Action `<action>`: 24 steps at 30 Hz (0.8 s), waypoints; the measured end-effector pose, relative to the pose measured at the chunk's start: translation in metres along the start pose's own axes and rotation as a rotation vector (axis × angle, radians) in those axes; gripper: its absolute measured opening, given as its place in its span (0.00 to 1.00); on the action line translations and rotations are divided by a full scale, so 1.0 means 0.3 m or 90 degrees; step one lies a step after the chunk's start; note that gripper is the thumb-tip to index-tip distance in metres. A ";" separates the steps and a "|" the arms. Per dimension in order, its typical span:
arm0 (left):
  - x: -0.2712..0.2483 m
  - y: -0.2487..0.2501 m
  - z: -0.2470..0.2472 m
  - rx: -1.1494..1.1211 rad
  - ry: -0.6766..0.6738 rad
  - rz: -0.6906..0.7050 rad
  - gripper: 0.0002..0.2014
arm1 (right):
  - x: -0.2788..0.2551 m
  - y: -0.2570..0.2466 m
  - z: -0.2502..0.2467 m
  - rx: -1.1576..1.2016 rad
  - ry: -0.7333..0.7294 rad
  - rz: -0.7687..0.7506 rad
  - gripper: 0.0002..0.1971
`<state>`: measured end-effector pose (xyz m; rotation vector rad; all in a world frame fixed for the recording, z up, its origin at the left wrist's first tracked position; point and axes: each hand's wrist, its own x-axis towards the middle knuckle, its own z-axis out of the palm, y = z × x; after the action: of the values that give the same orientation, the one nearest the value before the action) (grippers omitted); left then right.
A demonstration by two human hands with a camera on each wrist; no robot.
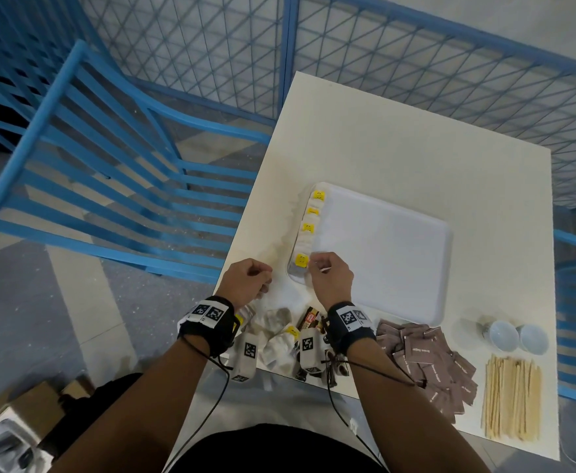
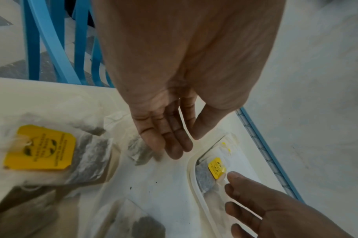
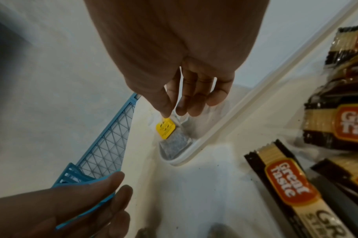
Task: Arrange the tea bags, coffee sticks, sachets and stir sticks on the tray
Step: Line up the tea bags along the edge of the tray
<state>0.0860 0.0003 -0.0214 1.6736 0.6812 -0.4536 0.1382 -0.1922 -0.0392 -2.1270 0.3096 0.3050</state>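
Right hand near "Great Taste" coffee sticks

White table fills right of head view. On it: tray mid-frame; loose tea bags & coffee sticks below its lower-left corner; sachets lower right; stir sticks further right, 2 cups just above.

The right grip points its fingers down, the thumb tip touching the upper corner of a yellow tag on a tea bag lying in the tray corner. Great Taste coffee sticks lie on the counter to the right. The left grip hangs relaxed at lower left.
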 end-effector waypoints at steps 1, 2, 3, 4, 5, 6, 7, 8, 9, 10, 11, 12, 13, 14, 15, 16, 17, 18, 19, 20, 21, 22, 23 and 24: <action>-0.010 -0.001 -0.004 0.017 0.009 0.014 0.05 | -0.011 -0.001 0.002 0.006 -0.005 -0.010 0.04; -0.019 -0.006 -0.009 0.031 0.020 0.029 0.04 | -0.022 -0.001 0.007 0.010 -0.014 -0.022 0.03; -0.028 -0.012 -0.016 0.048 0.031 0.042 0.04 | -0.035 -0.001 0.011 0.008 -0.028 -0.038 0.02; -0.034 -0.024 -0.025 0.070 0.043 0.053 0.03 | -0.049 0.000 0.017 0.005 -0.047 -0.056 0.02; -0.042 -0.035 -0.036 0.096 0.055 0.063 0.03 | -0.064 -0.003 0.023 0.000 -0.071 -0.074 0.02; -0.049 -0.051 -0.048 0.120 0.069 0.074 0.03 | -0.080 -0.006 0.029 -0.004 -0.100 -0.090 0.02; -0.060 -0.064 -0.061 0.138 0.082 0.085 0.03 | -0.097 -0.010 0.035 -0.012 -0.131 -0.105 0.03; -0.069 -0.080 -0.073 0.153 0.093 0.097 0.04 | -0.117 -0.012 0.041 -0.023 -0.161 -0.121 0.03; -0.080 -0.096 -0.086 0.172 0.100 0.110 0.05 | -0.139 -0.016 0.047 -0.037 -0.189 -0.137 0.03; -0.089 -0.115 -0.100 0.192 0.103 0.123 0.06 | -0.162 -0.018 0.054 -0.051 -0.212 -0.149 0.03; -0.097 -0.132 -0.115 0.213 0.099 0.133 0.06 | -0.186 -0.020 0.060 -0.062 -0.232 -0.157 0.03; -0.100 -0.152 -0.132 0.238 0.090 0.141 0.06 | -0.209 -0.021 0.068 -0.072 -0.251 -0.157 0.03; -0.104 -0.167 -0.150 0.270 0.079 0.145 0.06 | -0.232 -0.021 0.075 -0.083 -0.273 -0.154 0.04; -0.101 -0.188 -0.169 0.300 0.064 0.147 0.08 | -0.253 -0.018 0.084 -0.099 -0.296 -0.154 0.05; -0.101 -0.205 -0.186 0.327 0.044 0.149 0.11 | -0.276 -0.013 0.094 -0.119 -0.315 -0.162 0.06; -0.100 -0.225 -0.201 0.342 0.023 0.149 0.14 | -0.299 -0.006 0.106 -0.148 -0.326 -0.175 0.09; -0.104 -0.240 -0.212 0.351 -0.003 0.148 0.18 | -0.322 0.001 0.121 -0.193 -0.325 -0.188 0.12; -0.107 -0.254 -0.218 0.359 -0.026 0.153 0.22 | -0.343 0.009 0.136 -0.259 -0.314 -0.197 0.16; -0.111 -0.265 -0.220 0.374 -0.047 0.156 0.27 | -0.363 0.012 0.148 -0.338 -0.303 -0.204 0.19; -0.113 -0.272 -0.217 0.394 -0.061 0.162 0.31 | -0.378 0.013 0.160 -0.412 -0.296 -0.207 0.22; -0.115 -0.278 -0.213 0.414 -0.071 0.161 0.34 | -0.392 0.014 0.171 -0.465 -0.292 -0.206 0.23; -0.115 -0.285 -0.206 0.433 -0.074 0.164 0.36 | -0.402 0.017 0.181 -0.495 -0.287 -0.203 0.23; -0.115 -0.291 -0.199 0.448 -0.070 0.174 0.37 | -0.409 0.020 0.188 -0.510 -0.277 -0.204 0.21; -0.113 -0.298 -0.192 0.455 -0.063 0.186 0.37 | -0.414 0.025 0.195 -0.516 -0.263 -0.206 0.20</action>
<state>-0.0021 0.0604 -0.0544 2.3578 0.1872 -0.6055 0.0136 -0.1343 -0.0350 -2.7598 -0.4799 0.7563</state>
